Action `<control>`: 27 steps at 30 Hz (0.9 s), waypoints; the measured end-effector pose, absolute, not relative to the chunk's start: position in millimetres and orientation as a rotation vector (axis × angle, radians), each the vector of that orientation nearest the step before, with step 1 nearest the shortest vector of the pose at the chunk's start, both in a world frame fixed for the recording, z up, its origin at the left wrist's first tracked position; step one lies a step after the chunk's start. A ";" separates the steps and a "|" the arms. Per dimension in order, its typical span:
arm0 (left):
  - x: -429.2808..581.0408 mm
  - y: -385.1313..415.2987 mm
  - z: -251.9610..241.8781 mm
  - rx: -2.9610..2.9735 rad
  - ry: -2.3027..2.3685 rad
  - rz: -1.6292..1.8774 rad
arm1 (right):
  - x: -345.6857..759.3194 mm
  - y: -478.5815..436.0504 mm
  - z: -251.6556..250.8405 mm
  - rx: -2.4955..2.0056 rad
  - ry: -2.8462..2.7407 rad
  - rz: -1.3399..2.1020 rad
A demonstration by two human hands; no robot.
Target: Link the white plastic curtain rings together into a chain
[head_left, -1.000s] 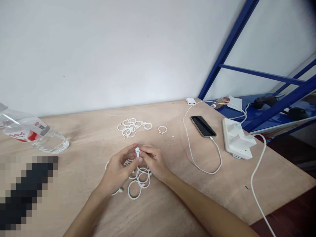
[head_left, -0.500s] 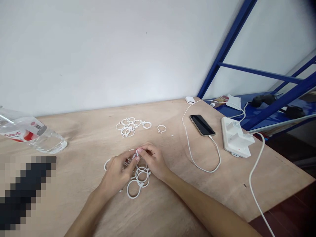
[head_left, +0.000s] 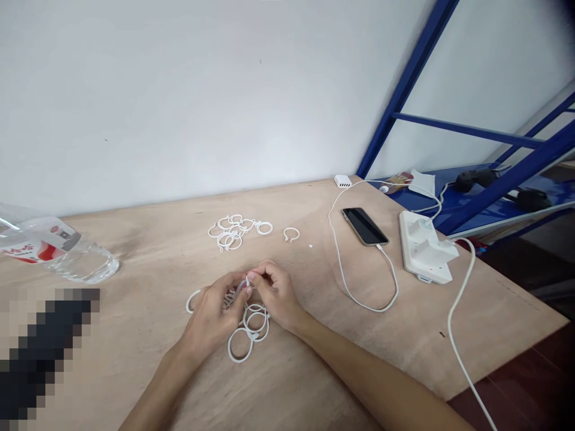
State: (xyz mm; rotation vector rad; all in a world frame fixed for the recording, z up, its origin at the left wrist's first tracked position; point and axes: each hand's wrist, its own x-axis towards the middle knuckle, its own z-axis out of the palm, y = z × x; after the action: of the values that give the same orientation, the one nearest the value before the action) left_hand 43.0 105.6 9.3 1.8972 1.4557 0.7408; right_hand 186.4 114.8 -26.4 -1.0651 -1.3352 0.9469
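My left hand [head_left: 215,311] and my right hand [head_left: 277,294] meet low in the middle of the head view. Both pinch a small white plastic ring [head_left: 242,288], perhaps a curtain ring, between thumb and fingertips; fingers hide much of it. Beneath and in front of the hands lies a loose heap of white rings [head_left: 239,361], partly covered by my left hand. Another cluster of white rings [head_left: 230,234] rests farther back on the table. To its right, one single open ring [head_left: 291,229] lies apart, with a tiny white piece [head_left: 310,246] near it.
On the wooden table [head_left: 332,359], a clear bottle [head_left: 90,260] lies at the left, above a blurred dark object [head_left: 54,353]. At right are a phone [head_left: 365,226] on a white cable, a power strip [head_left: 424,248] and a white charger [head_left: 342,181]. A blue metal frame [head_left: 390,114] stands behind.
The whole view has shifted slightly, so things appear a little farther left. Both hands keep their pinch on the ring, with only slight finger movement.
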 end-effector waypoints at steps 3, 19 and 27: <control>41.5 104.1 11.5 1.772 1.444 0.761 | 185.9 115.4 -27.9 -1.075 -1.345 0.945; -9.4 188.4 -44.6 2.446 1.722 0.844 | 185.2 117.7 -30.8 -1.024 -1.491 1.000; -8.6 189.4 -46.6 2.460 1.610 1.024 | 185.4 119.8 -29.5 -1.069 -1.415 0.998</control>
State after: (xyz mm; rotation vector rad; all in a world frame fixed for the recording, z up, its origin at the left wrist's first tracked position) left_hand -8.6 189.4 -46.6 2.4603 1.6104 1.0241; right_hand 185.4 119.8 -29.5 -1.0686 -1.4154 0.9983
